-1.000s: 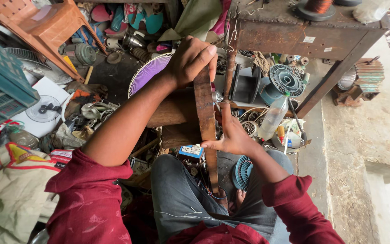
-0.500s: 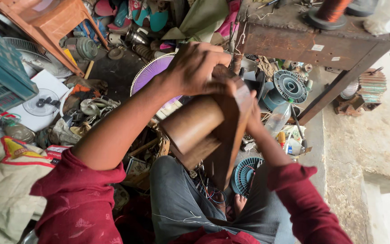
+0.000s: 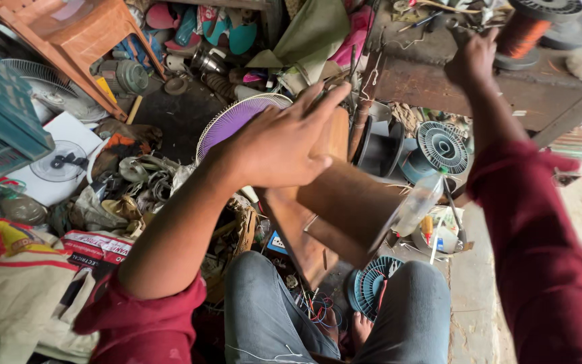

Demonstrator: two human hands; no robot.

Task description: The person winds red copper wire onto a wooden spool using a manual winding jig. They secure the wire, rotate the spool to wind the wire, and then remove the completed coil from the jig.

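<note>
Left hand spread flat on the wooden form; right hand closed near the desk edge, contents unclear. Steady the form.

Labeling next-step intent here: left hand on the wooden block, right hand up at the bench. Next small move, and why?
Probably close the right hand on something on the bench, near the copper wire spool. It is raised there, its grip unclear, while the left hand lies open on the tilted wooden block, steadying it.
</note>
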